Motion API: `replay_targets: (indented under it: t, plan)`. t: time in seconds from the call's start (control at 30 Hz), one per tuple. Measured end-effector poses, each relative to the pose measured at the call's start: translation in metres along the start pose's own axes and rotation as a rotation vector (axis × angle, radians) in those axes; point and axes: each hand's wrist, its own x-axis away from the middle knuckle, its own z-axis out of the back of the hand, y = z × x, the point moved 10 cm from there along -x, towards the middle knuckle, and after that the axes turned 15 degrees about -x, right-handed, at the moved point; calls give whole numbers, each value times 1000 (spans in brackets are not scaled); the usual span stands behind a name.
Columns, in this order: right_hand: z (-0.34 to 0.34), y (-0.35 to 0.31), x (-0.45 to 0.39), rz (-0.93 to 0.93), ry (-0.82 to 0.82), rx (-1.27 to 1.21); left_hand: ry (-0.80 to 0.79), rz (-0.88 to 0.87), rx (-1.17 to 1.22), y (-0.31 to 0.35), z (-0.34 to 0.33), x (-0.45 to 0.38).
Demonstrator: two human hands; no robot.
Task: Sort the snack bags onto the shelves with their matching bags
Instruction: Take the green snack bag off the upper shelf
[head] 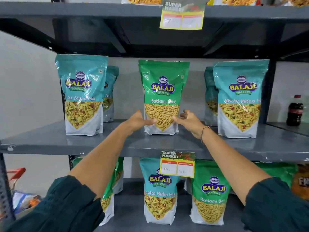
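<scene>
Dark sleeves [70, 203], both hands' fingers [151, 122] spread loose, flanking upright green Ratlami Sev bag [163, 91]

Top shelf bags [142, 0] were cut off by the pic's top edge. Writing on both price tags [177, 169] was too small to read. 2 teal bags [109, 91] at the back were mostly hidden. Orange bag [301, 181] cut off at right.

Bright even light; glare on bag [82, 91] film; slight blur, edges bowed.
</scene>
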Motion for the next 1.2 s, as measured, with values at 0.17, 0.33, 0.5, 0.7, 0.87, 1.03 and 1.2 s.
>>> replay_targets:
  t: [0.17, 0.33, 0.5, 0.7, 0.87, 1.03, 1.2]
  plan:
    - [-6, 2, -1, 52, -6, -8, 83, -16, -5, 4, -5, 0]
    - [-9, -11, 25, 63, -40, -30, 160, -42, 23, 15, 13, 32]
    - [-19, -31, 70, 68, -57, -109, 152, -61, 28, 24, 31, 90]
    - [-36, -65, 141, 139, -43, -122, 185, -88, 50, 33, 60, 162]
    - [-53, -83, 194, 212, -42, -92, 213, -106, 123, 25, 69, 221]
    - [-77, -58, 231, 204, -48, -115, 232, -67, 91, -17, 60, 258]
    - [-97, -5, 249, 175, -43, -106, 247, 6, 60, -72, 40, 274]
